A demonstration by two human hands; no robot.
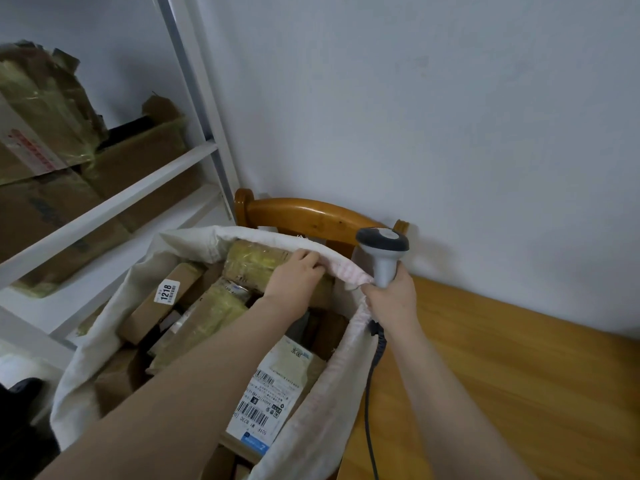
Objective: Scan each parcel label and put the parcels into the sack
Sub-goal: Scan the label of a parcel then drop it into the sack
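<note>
A white cloth sack (104, 327) stands open beside the table, filled with several cardboard parcels. One parcel (162, 299) carries a sticker reading 1218, and another (273, 393) shows a large white barcode label. My left hand (294, 271) reaches across the sack's mouth and its fingers grip the far rim of the cloth. My right hand (391, 296) holds the handle of a grey barcode scanner (382, 247) upright at the sack's right rim, with its fingers also against the cloth there. The scanner's dark cable (369, 410) hangs down along the sack.
A wooden table (502, 375) lies to the right against a pale wall. A wooden chair back (304, 216) rises behind the sack. On the left, a white metal shelf (114, 199) holds more taped cardboard boxes (45, 116).
</note>
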